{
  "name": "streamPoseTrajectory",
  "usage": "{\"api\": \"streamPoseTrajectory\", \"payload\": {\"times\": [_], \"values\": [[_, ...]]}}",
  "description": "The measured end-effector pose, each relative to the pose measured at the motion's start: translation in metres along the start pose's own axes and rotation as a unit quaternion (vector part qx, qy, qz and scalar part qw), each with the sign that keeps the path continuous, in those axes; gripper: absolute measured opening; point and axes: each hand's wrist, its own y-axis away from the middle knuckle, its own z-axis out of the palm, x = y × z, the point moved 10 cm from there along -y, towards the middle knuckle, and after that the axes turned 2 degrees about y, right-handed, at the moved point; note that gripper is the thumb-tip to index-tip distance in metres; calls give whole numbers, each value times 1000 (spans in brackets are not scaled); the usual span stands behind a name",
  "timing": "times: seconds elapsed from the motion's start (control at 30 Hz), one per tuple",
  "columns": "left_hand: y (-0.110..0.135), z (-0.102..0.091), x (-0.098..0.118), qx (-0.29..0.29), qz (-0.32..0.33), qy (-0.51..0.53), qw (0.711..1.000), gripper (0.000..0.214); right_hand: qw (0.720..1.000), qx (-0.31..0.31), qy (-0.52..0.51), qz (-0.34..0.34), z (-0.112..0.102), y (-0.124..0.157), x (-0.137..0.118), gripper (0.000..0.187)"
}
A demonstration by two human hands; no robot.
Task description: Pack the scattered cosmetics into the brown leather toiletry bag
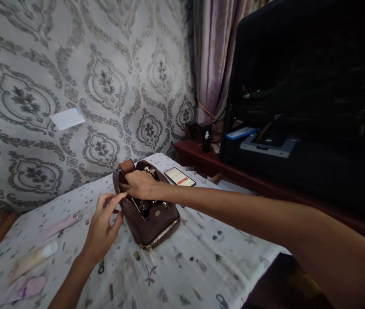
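A dark brown zippered bag (pixel 150 234) lies open on the patterned cloth, with its gold zip facing me. My left hand (pixel 105 223) is at the bag's left side, index fingertip on the rim and thumb lower against the outer wall, gripping that edge. My right hand (pixel 142 184) reaches down into the bag from the right. Its fingertips are hidden inside, so what they touch does not show. Around that wrist stand small bottles, a dark one (pixel 144 207) in front and a shiny-capped one (pixel 152 172) behind.
A phone (pixel 180 177) with a lit screen lies right of the bag. At left are a pink tube (pixel 60 226), a beige tube (pixel 32 259) and a round pink item (pixel 34 286). A red-brown shelf (pixel 195 152) and large black screen (pixel 298 86) stand at right; patterned wall behind.
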Motion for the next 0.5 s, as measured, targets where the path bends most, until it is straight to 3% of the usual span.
{"api": "streamPoseTrajectory", "payload": {"times": [0.27,0.5], "values": [[1,5,-5,-3,-12,27,1000,44,1000,3,7,-17,6,-1,3,32],[2,7,-10,-3,-18,20,1000,42,996,57,51,-55,-1,12,-10,25]]}}
